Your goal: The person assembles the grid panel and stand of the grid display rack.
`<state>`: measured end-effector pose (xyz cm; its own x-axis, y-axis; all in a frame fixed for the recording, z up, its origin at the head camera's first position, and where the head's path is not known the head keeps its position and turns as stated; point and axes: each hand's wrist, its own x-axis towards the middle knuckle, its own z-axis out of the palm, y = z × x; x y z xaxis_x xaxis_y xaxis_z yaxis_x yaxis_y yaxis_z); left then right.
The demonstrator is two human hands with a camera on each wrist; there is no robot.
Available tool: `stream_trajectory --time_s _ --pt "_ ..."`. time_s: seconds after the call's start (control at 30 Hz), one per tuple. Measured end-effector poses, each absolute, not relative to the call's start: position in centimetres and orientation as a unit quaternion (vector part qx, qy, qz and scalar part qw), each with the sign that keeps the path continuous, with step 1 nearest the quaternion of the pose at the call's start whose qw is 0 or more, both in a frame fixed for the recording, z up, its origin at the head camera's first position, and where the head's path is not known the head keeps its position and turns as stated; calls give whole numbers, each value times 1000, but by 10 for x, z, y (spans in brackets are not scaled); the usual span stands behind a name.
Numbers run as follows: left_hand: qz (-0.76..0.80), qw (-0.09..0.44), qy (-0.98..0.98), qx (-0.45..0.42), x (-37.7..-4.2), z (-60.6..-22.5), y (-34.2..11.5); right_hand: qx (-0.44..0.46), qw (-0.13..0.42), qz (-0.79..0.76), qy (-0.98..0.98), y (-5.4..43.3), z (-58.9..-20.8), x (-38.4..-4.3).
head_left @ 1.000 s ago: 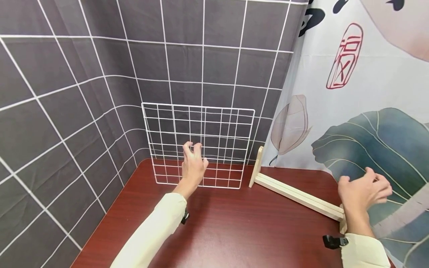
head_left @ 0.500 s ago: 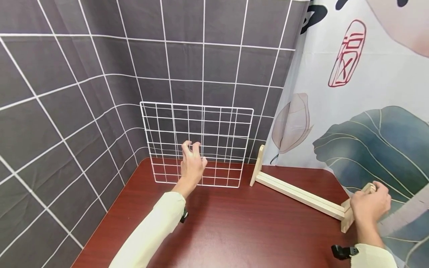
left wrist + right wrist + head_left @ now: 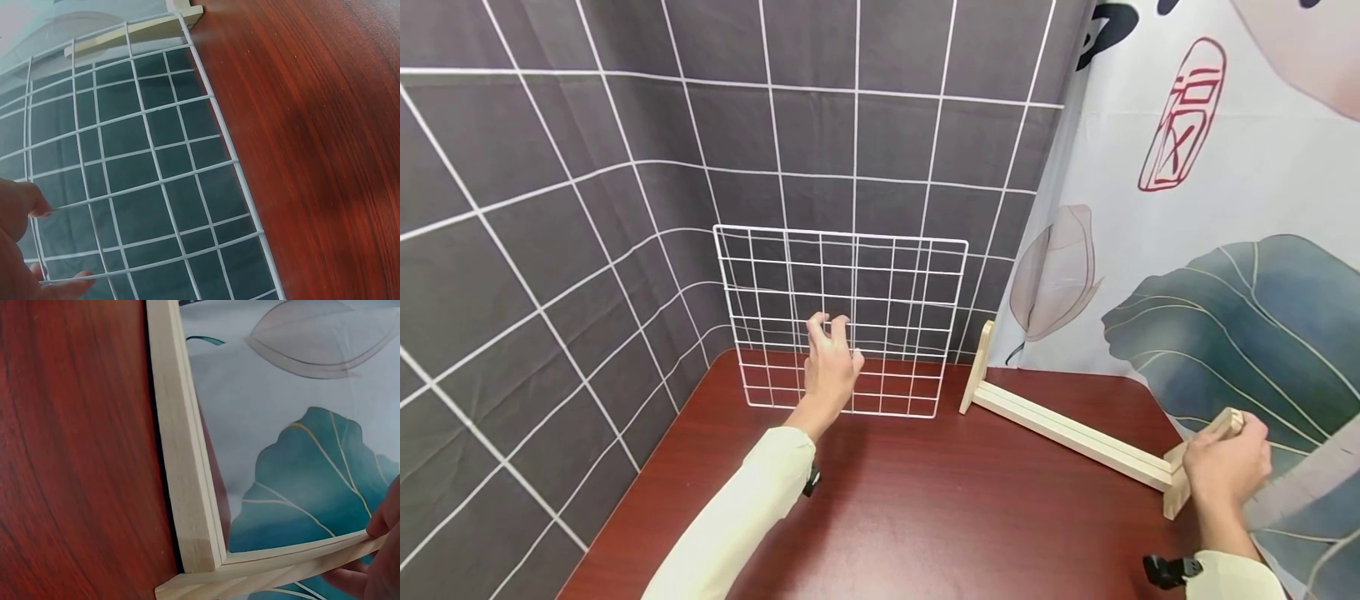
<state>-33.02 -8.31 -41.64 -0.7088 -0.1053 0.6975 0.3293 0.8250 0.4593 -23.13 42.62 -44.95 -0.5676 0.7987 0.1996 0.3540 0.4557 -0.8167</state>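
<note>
A white wire grid panel stands upright and slightly tilted at the back of the table. My left hand holds it near the lower middle; in the left wrist view, the thumb and fingers of the left hand curl at its wires. To the right lies a pale wooden stand, a long grooved bar with a flat board at each end. The near end board is in my right hand. In the right wrist view, the right hand pinches the board at its far end.
A dark red wooden table lies under everything. A grey curtain with white lines hangs behind and at the left. At the right hangs a white cloth with printed leaves, close to the stand and my right hand.
My right hand has come down from above the stand's near end and taken hold of its end board, which now sits slightly turned. The left hand and grid panel have hardly moved.
</note>
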Motion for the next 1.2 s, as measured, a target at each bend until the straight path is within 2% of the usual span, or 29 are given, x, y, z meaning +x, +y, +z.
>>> stream_trajectory --time_s 0.47,0.8,1.2 --pt "-280 385 -877 -69 -330 -419 -79 -344 293 349 -821 428 -455 -236" --pt "-292 371 -879 -63 -330 -419 -77 -305 328 329 -831 422 -462 -240" --pt "-292 367 -881 -67 -330 -416 -77 -286 330 326 -839 413 -463 -249"
